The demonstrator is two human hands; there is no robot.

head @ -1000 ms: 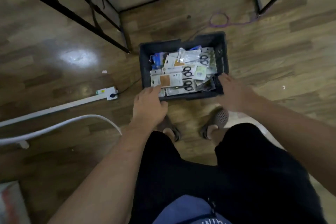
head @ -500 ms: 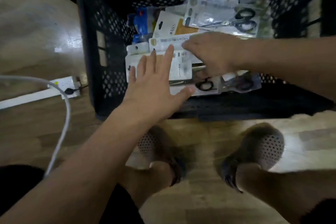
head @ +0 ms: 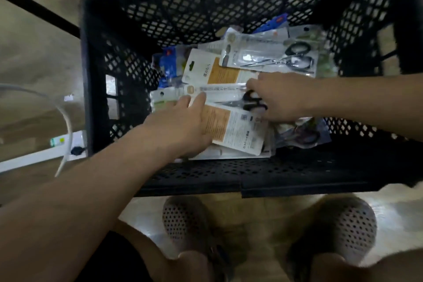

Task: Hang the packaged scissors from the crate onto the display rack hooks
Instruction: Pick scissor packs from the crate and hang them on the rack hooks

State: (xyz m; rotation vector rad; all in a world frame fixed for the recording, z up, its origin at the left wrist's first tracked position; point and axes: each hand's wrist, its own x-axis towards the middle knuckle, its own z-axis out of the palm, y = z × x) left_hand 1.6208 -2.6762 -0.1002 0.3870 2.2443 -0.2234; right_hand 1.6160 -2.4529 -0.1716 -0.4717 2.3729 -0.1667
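Leaning over the black crate (head: pixel 96 80), a person works both hands among the packaged scissors (head: pixel 270 57) piled inside it. The left hand (head: pixel 180 126) lies flat on an orange-backed pack (head: pixel 231 130), fingers straight. The right hand (head: pixel 283 98) pinches a black-handled scissors pack (head: pixel 224 96) at its handle end.

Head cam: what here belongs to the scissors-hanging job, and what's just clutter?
Job:
- crate
- scissors pack, gripped by right hand
- left hand, fingers straight, resting on the packs
- other packs in the crate
- rack frame, top left

Lying about:
- power strip
- white cable
- shoes, on the person's feet
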